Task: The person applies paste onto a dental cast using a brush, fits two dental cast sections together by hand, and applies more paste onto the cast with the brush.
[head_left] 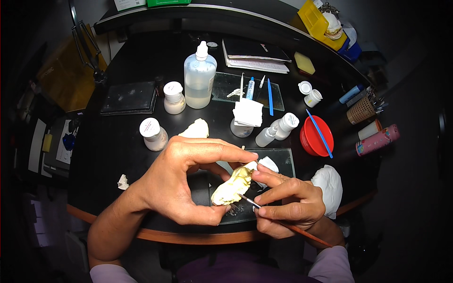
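My left hand (167, 177) grips a pale yellow dental plaster cast (229, 189) by its two ends, between the thumb below and a finger above. In my right hand (295, 203) is a fine paintbrush (302, 231) with a reddish-brown handle, pinched near its metal ferrule. The brush tip meets the cast's right side, or lies just in front of it; I cannot tell which. My right index fingertip is at the cast's upper end. Beneath both hands lies a glass slab (287, 158), and a folded white tissue (268, 164) shows behind the right fingers.
Behind my hands stand a large dropper-topped bottle (200, 80), powder jars (154, 134), and a tissue-topped jar (242, 128). A second yellow plaster piece (196, 129) lies beyond my left hand. To the right are a red bowl (310, 139) with a blue stick across it and a crumpled white tissue (329, 188).
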`<action>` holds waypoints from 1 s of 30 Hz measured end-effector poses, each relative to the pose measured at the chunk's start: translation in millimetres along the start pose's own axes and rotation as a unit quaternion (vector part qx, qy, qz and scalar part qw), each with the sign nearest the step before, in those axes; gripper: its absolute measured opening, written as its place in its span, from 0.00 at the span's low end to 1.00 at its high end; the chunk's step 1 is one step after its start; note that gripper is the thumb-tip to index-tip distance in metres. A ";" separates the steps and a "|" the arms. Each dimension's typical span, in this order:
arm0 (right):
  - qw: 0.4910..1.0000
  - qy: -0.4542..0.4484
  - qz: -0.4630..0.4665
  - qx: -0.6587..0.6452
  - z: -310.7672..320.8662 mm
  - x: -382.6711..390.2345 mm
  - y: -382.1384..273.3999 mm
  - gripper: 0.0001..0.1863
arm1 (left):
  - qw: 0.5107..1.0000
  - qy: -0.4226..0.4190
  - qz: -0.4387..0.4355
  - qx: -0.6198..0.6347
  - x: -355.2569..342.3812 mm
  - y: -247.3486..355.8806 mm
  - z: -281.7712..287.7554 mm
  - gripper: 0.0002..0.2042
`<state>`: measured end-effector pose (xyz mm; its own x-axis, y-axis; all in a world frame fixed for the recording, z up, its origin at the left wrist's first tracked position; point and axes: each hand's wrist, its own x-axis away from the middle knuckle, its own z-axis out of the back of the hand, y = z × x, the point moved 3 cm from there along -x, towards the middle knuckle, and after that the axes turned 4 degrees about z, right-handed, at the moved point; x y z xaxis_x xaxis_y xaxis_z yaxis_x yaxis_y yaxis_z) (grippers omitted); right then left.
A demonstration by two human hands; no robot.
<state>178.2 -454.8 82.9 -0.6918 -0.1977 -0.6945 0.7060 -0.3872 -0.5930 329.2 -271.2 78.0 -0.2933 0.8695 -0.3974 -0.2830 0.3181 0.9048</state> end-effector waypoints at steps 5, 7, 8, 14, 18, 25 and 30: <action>1.000 0.008 0.005 -0.004 -0.4 0.3 -0.2 0.14 | 1.000 0.000 0.000 0.001 -0.3 0.9 -0.4 0.37; 1.000 0.008 0.002 -0.006 -0.5 0.5 -0.2 0.15 | 1.000 0.000 -0.001 0.000 -0.1 0.7 -0.2 0.37; 1.000 0.008 0.003 -0.006 -1.0 0.6 -0.2 0.15 | 1.000 0.001 0.000 0.001 0.6 1.0 -0.1 0.37; 1.000 0.011 -0.002 0.000 -2.3 1.7 0.0 0.14 | 1.000 -0.001 -0.003 0.000 -0.1 -0.1 -0.3 0.37; 1.000 0.022 0.004 -0.014 -2.0 2.3 0.6 0.14 | 1.000 0.003 -0.004 0.006 0.3 0.6 -0.8 0.37; 1.000 0.017 0.005 -0.002 -1.6 0.8 -0.9 0.14 | 1.000 0.004 0.001 0.015 1.1 1.0 -0.5 0.37; 1.000 0.019 0.003 -0.001 -2.1 2.3 0.9 0.14 | 1.000 -0.002 -0.002 0.002 0.5 0.3 -0.5 0.37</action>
<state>177.5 -453.7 79.8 -0.6810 -0.1650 -0.7135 0.7108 -0.3835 -0.5897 328.5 -270.8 78.0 -0.2881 0.8699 -0.4004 -0.2814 0.3227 0.9037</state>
